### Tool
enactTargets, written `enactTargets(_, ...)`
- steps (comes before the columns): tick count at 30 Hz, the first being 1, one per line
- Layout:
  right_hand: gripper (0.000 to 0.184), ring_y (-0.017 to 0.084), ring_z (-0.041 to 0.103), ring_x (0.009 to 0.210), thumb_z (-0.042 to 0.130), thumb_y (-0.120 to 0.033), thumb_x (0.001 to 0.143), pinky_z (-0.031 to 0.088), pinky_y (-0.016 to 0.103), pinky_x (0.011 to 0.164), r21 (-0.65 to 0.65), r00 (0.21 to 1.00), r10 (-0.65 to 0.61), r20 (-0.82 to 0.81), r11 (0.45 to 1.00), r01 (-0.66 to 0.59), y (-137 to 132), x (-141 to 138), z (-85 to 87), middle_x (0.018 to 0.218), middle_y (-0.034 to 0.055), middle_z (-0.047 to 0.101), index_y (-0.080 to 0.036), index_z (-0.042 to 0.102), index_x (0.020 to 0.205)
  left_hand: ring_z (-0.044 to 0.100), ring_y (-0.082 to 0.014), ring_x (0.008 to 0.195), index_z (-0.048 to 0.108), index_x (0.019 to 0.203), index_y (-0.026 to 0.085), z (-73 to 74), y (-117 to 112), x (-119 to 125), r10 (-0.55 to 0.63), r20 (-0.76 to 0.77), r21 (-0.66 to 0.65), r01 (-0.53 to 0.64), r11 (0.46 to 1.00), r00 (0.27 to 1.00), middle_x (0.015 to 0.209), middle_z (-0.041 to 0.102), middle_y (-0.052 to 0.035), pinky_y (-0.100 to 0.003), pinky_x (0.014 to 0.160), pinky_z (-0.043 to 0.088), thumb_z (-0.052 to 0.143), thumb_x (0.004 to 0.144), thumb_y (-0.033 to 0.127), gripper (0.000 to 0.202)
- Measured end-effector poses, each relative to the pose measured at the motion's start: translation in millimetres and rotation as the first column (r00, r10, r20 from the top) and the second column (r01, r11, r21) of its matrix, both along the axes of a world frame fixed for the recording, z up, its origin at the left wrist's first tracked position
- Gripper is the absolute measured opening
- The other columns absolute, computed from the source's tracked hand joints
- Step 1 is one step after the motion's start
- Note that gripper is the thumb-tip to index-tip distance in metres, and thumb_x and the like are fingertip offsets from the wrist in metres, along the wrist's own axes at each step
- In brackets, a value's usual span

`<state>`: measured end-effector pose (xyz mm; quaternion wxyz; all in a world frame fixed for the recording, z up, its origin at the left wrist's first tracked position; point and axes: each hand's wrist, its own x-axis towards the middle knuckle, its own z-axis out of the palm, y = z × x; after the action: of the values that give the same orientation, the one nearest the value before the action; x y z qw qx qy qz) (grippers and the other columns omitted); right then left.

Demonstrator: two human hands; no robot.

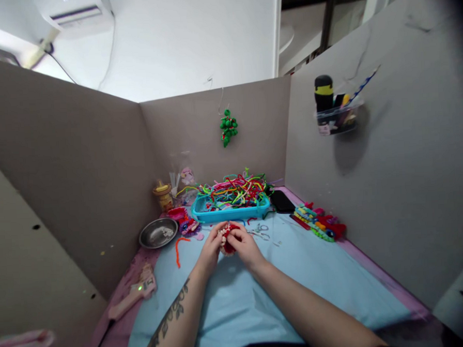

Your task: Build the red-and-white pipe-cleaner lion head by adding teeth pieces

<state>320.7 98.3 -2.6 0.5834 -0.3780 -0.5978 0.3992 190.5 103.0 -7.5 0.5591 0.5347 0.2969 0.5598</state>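
Note:
Between both hands, above the middle of the blue table cover, is a small red and white fuzzy craft piece with a bumpy pale edge. My left hand is closed on its left side. The fingers of my right hand pinch it from the right, hiding part of it. Scissors lie on the cover just right of my hands. An orange pipe cleaner lies to the left, bent near its top.
A blue tray heaped with coloured pipe cleaners stands behind my hands. On the left are a metal bowl with small white pieces and a pink glue gun. A black phone and colourful fuzzy crafts lie right.

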Motion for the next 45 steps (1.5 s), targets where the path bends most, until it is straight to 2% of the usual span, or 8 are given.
enactTargets(21, 0.015, 0.020, 0.048, 0.111, 0.053, -0.022, 0.071, 0.033, 0.030, 0.097, -0.015, 0.999, -0.031, -0.013, 0.999, 0.031, -0.9, -0.8, 0.6, 0.121, 0.0070, 0.049, -0.019, 0.062, 0.060, 0.050, -0.0259, 0.113, 0.053, 0.119, 0.019, 2.0, -1.8, 2.1, -0.001, -0.057, 0.035, 0.003, 0.999, 0.998, 0.126, 0.053, -0.0104, -0.038, 0.093, 0.040, 0.052, 0.080, 0.034, 0.041)
enactTargets(24, 0.014, 0.021, 0.045, 0.115, 0.053, -0.023, 0.071, 0.032, 0.031, 0.098, -0.033, 0.993, -0.111, -0.033, 0.993, 0.110, 1.7, -0.4, -2.2, 0.122, 0.0080, 0.047, -0.019, 0.062, 0.061, 0.051, -0.0251, 0.112, 0.048, 0.122, 0.021, 4.8, -4.2, 2.1, 0.112, -0.130, 0.138, -0.094, 0.986, 0.985, 0.125, 0.052, -0.0113, -0.039, 0.092, 0.042, 0.050, 0.082, 0.035, 0.043)
enactTargets(26, 0.015, 0.022, 0.044, 0.116, 0.053, -0.025, 0.072, 0.032, 0.032, 0.099, -0.035, 0.981, -0.186, -0.056, 0.982, 0.184, 4.1, 0.9, -3.9, 0.119, 0.0087, 0.048, -0.019, 0.063, 0.064, 0.048, -0.0247, 0.115, 0.051, 0.115, 0.022, 7.2, -7.6, 0.9, 0.324, -0.205, 0.328, -0.247, 0.912, 0.924, 0.125, 0.048, -0.0110, -0.041, 0.092, 0.041, 0.052, 0.081, 0.033, 0.035)
enactTargets(28, 0.015, 0.021, 0.043, 0.116, 0.053, -0.027, 0.073, 0.032, 0.032, 0.099, -0.029, 0.965, -0.251, -0.073, 0.968, 0.250, 5.8, 2.6, -4.5, 0.117, 0.0089, 0.049, -0.019, 0.063, 0.065, 0.045, -0.0246, 0.117, 0.058, 0.098, 0.021, 9.4, -12.2, -0.4, 0.543, -0.275, 0.556, -0.330, 0.763, 0.793, 0.122, 0.047, -0.0099, -0.043, 0.095, 0.038, 0.056, 0.079, 0.030, 0.021)
enactTargets(32, 0.015, 0.021, 0.043, 0.116, 0.053, -0.027, 0.073, 0.032, 0.032, 0.099, -0.001, 0.943, -0.332, -0.036, 0.943, 0.332, 5.4, 5.9, -2.6, 0.118, 0.0091, 0.047, -0.019, 0.063, 0.067, 0.045, -0.0236, 0.114, 0.062, 0.088, 0.022, 12.7, -20.4, 1.5, 0.716, -0.384, 0.782, -0.207, 0.588, 0.583, 0.117, 0.048, -0.0083, -0.043, 0.097, 0.036, 0.056, 0.079, 0.025, 0.012)
enactTargets(36, 0.015, 0.024, 0.040, 0.120, 0.053, -0.025, 0.073, 0.032, 0.033, 0.100, 0.006, 0.931, -0.362, 0.045, 0.932, 0.362, 3.3, 7.0, 0.0, 0.114, 0.0107, 0.048, -0.019, 0.063, 0.064, 0.046, -0.0245, 0.108, 0.059, 0.098, 0.020, 12.9, -22.6, 8.4, 0.791, -0.404, 0.822, -0.196, 0.534, 0.459, 0.112, 0.049, -0.0105, -0.042, 0.094, 0.038, 0.057, 0.078, 0.025, 0.021)
enactTargets(41, 0.014, 0.024, 0.041, 0.118, 0.054, -0.024, 0.073, 0.035, 0.034, 0.099, 0.037, 0.924, -0.373, 0.083, 0.928, 0.371, 3.6, 4.5, -3.0, 0.112, 0.0106, 0.048, -0.020, 0.064, 0.063, 0.050, -0.0240, 0.088, 0.061, 0.102, 0.021, 8.9, -21.5, 14.3, 0.833, -0.475, 0.825, -0.186, 0.534, 0.284, 0.090, 0.055, -0.0096, -0.040, 0.082, 0.039, 0.053, 0.079, 0.024, 0.025)
enactTargets(45, 0.013, 0.024, 0.042, 0.116, 0.055, -0.024, 0.072, 0.034, 0.034, 0.099, 0.057, 0.924, -0.372, 0.095, 0.928, 0.368, 4.4, 1.1, -7.7, 0.110, 0.0096, 0.048, -0.020, 0.063, 0.062, 0.051, -0.0245, 0.088, 0.061, 0.106, 0.022, 6.8, -19.8, 14.5, 0.816, -0.506, 0.808, -0.177, 0.562, 0.279, 0.092, 0.058, -0.0106, -0.039, 0.081, 0.038, 0.049, 0.081, 0.022, 0.028)
